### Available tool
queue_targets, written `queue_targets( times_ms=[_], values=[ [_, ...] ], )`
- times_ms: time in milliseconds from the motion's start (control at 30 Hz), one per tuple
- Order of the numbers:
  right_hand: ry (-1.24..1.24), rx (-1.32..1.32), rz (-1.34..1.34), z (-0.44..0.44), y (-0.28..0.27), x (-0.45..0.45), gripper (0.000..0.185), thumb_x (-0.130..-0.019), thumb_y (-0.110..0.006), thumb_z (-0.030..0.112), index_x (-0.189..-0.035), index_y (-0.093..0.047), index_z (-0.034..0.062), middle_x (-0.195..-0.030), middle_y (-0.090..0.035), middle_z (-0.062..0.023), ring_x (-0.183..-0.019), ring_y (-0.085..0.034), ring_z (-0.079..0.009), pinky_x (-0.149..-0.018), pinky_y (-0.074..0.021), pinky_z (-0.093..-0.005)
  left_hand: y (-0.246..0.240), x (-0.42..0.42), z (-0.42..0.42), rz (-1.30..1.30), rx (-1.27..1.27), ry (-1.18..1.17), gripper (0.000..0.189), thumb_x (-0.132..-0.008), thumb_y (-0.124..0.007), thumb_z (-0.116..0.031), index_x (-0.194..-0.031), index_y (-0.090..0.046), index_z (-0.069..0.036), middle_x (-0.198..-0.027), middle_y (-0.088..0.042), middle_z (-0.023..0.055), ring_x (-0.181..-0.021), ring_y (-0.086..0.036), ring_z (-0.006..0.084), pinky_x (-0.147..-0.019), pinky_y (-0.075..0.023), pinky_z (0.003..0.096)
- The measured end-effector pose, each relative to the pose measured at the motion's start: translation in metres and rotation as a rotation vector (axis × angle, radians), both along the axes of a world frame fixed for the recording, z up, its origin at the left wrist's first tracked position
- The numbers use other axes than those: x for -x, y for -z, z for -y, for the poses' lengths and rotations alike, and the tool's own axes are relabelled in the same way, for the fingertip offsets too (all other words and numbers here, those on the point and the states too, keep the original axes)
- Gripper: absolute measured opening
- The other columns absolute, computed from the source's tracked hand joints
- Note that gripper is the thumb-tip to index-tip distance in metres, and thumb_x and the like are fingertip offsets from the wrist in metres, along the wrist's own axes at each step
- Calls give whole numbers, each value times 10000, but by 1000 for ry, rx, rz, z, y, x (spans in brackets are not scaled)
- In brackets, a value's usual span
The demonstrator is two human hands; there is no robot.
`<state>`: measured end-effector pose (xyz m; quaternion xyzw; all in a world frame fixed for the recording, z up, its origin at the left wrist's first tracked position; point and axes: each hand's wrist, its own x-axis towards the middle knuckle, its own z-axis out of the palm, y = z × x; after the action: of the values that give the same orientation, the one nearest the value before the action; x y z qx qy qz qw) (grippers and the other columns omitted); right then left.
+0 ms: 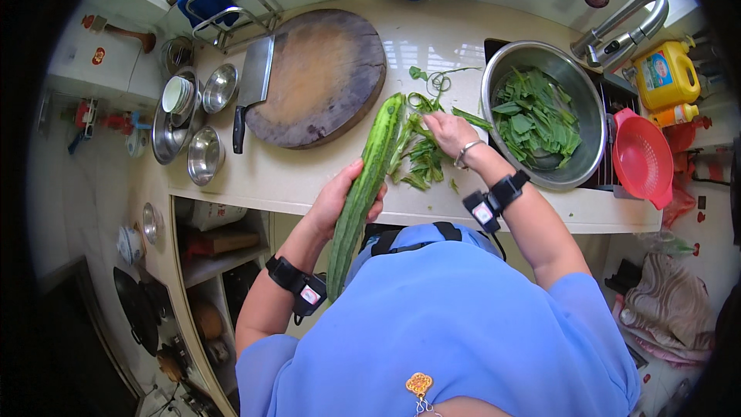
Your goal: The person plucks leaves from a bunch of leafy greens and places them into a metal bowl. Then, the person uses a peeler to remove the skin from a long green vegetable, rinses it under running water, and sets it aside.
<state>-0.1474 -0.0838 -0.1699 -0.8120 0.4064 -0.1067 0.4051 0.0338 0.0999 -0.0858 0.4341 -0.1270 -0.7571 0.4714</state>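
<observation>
My left hand grips a long ridged luffa gourd around its middle, tilted over the counter's front edge. Its upper end is bright green, where skin has been pared off; the lower part keeps dark ridged skin. My right hand is closed just right of the gourd's upper end. A thin tool, apparently a peeler, shows at its fingertips, with the rest hidden by the hand. Under and beside that hand lie green peelings and leafy trimmings on the counter.
Left of the gourd, a cleaver rests on a round wooden chopping block. Several steel bowls stand farther left. At right, a large steel basin holds cut leafy greens, beside the faucet and a red colander.
</observation>
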Motion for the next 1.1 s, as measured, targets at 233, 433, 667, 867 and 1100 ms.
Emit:
queue_targets(
  times_ms=[233,433,667,867,1100],
  values=[
    [110,-166,218,-9,-12,8,378,-956,-457,375,-971,-611,30,-637,-533,-51,-596,-525,-122,-574,-447,-292,6,-12,20,-52,70,0,633,-925,-292,-618,-1028,-532,-41,-811,-576,91,-568,-543,154,-510,-442,265],
    [-151,104,275,-56,-60,5,228,-933,-507,256,-947,-580,41,-766,-599,-137,-703,-610,-300,-606,-481,-362,21,-9,44,-20,-38,-222,492,-957,-390,-481,-1041,-554,-25,-894,-622,119,-684,-615,183,-589,-528,314],
    [-129,274,222,-62,-51,5,242,-942,-469,275,-979,-554,52,-807,-609,-172,-730,-602,-355,-637,-484,-418,21,-10,44,-162,-72,-114,449,-973,-367,-430,-1009,-556,-25,-852,-611,113,-683,-592,193,-581,-510,307],
    [-29,-46,13,1,11,3,459,-946,-357,411,-896,-567,5,-851,-622,-237,-829,-586,-414,-759,-454,-470,11,-4,17,-109,-83,7,487,-977,-320,-457,-986,-543,-25,-815,-575,95,-633,-542,173,-517,-426,268],
    [-7,-200,170,-22,-15,5,412,-956,-386,378,-940,-598,25,-829,-625,-211,-812,-606,-355,-726,-469,-405,15,-13,17,-114,3,-176,481,-967,-349,-473,-1013,-537,-32,-852,-580,89,-660,-552,157,-564,-470,267]
  ],
)
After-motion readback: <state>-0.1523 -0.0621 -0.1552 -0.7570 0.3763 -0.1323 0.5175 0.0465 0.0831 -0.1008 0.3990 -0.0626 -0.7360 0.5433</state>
